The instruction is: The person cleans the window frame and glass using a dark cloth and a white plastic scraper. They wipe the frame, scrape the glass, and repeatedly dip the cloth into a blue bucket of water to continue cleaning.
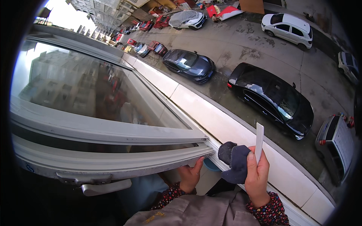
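Note:
My right hand grips a dark blue cloth together with a flat white strip that looks like plastic. The strip points upward past my thumb, and the cloth hangs out on the left of my fingers. Below the free corner of a white-framed window sash, my left hand holds its edge, thumb upward and the other fingers partly hidden. The sash stands swung out of line with the white window track. A metal lever handle projects from the sash's near side.
A pale tiled ledge runs along the outside of the window. Another glazed pane lies beyond the sash and reflects buildings. Far below, parked cars, including a black sedan, line a paved street.

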Tool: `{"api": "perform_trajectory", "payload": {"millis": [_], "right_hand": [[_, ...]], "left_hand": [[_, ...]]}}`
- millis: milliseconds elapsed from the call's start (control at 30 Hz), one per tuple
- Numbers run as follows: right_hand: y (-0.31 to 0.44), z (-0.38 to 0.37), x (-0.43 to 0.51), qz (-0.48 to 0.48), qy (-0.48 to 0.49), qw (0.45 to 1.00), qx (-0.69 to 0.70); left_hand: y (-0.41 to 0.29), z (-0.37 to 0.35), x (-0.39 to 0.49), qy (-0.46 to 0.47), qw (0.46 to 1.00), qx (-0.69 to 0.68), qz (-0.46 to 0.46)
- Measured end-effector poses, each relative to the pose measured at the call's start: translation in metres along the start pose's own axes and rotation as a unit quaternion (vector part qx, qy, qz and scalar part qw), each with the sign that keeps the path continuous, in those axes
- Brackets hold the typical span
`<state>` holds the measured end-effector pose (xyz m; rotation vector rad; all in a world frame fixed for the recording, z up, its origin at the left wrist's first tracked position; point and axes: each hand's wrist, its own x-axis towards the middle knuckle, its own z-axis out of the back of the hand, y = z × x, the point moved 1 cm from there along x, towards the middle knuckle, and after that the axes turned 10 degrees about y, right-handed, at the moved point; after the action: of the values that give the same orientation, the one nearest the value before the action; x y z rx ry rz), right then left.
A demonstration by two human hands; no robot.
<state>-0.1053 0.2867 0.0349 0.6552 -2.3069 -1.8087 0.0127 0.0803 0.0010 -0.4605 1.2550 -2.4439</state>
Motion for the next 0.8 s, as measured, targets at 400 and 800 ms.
{"api": "perform_trajectory", "payload": {"millis": [400,800], "right_hand": [[-0.014,-0.085,0.158,0.077,0.311,0.943,-0.089],[-0.030,-0.134,0.158,0.205,0.378,0.895,-0.118]], "left_hand": [[-0.010,-0.007,-0.001,-0.005,0.999,-0.005,0.036],[-0.007,0.009,0.025,-0.134,0.986,-0.022,0.097]]}}
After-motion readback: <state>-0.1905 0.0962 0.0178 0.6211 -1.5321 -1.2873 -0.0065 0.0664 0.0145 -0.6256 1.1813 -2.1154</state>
